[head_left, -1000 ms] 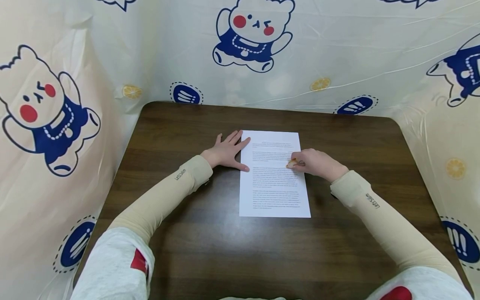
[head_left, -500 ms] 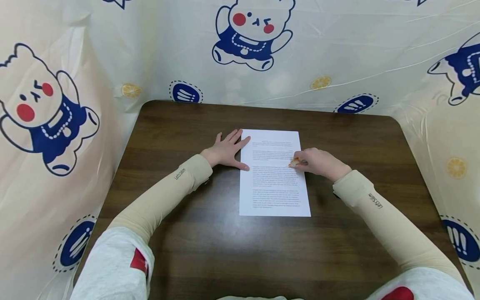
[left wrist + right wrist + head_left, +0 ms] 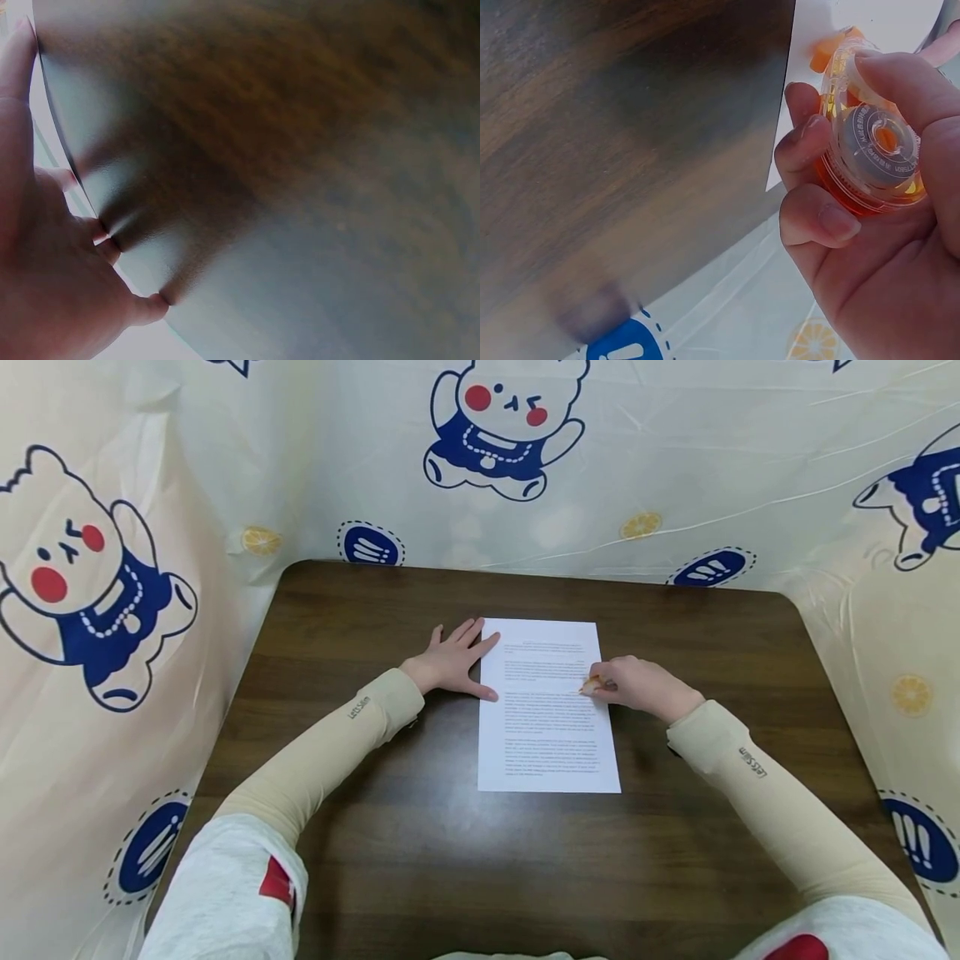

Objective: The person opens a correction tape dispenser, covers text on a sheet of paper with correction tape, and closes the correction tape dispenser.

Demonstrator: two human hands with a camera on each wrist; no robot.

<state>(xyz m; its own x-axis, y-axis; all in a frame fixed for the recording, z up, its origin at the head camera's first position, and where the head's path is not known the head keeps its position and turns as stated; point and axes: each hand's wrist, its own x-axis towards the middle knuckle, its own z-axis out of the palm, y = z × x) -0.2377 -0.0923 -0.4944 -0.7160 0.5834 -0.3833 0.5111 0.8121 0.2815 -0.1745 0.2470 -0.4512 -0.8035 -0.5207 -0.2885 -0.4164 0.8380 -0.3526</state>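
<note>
Dark wood-grain counter point(image 3: 525, 877) bears a printed sheet point(image 3: 547, 718). The right grip point(image 3: 637, 683) is curled round a clear-and-orange tape dispenser point(image 3: 881, 161) at the sheet's right side; the left grip point(image 3: 453, 667), splayed, rests on the left edge. Should that hold slip, dispenser drag could skew the sheet.

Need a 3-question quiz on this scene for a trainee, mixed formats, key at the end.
1. Multiple choice: what does the right hand grip?
A) a ruler
B) an orange see-through dispenser
C) a pair of scissors

2. True or false: the left hand is curled into a fist on the middle of the printed sheet.

3. Fill in the blank: the reel inside the dispenser shows clearly in the ____ view.

Key: 1. B. 2. False; its fingers are spread, and it lies at the sheet's left edge. 3. Right wrist.
</note>
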